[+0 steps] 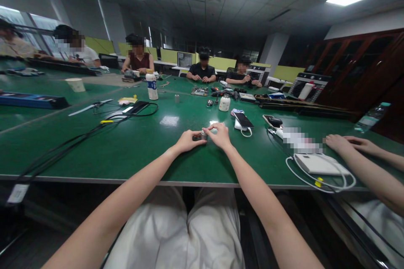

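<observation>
A small metal cylinder stands on the green table straight ahead of me. My left hand pinches it from the left with fingers curled. My right hand closes on it from the right and over its top. Both arms reach out over my lap, which is covered by light trousers.
A phone on a white charger, a white jar, a white bottle and black cables lie beyond. At the right a co-worker's hands rest by a white power bank. Several people sit at the far side.
</observation>
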Action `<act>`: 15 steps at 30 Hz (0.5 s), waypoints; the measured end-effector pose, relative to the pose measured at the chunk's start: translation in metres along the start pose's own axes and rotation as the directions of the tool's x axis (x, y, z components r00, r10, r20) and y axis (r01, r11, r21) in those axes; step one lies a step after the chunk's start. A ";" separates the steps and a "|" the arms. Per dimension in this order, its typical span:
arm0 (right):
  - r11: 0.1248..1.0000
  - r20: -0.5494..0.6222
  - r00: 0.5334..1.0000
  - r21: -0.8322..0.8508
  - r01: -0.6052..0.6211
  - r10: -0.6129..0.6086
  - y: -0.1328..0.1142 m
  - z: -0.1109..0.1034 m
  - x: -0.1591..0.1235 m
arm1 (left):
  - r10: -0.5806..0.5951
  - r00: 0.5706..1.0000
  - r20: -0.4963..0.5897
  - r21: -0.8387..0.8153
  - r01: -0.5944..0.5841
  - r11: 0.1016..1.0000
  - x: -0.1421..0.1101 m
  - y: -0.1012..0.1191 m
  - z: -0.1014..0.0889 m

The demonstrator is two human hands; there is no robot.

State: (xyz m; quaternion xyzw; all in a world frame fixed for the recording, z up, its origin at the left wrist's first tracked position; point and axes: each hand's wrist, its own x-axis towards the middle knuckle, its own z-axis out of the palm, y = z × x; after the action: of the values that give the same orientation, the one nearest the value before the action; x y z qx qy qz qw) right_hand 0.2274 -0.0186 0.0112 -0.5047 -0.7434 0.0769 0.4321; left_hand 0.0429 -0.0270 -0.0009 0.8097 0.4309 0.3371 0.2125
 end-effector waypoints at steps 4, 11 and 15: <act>0.997 -0.020 1.000 0.072 0.019 -0.018 -0.004 -0.001 0.000 | 0.006 1.000 0.008 -0.004 -0.006 1.000 0.000 0.001 -0.001; 0.980 0.048 0.996 0.190 0.064 -0.075 -0.009 -0.002 0.001 | 0.002 1.000 0.005 0.005 -0.002 1.000 0.000 0.001 0.000; 0.969 0.040 0.997 0.240 0.050 -0.062 -0.006 0.000 0.001 | 0.001 1.000 0.005 0.000 -0.001 1.000 0.000 0.002 0.000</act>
State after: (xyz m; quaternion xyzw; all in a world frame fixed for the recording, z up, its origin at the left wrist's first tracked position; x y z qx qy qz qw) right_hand 0.2226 -0.0203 0.0151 -0.4258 -0.7527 0.1655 0.4740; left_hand 0.0434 -0.0280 0.0003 0.8108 0.4298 0.3351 0.2136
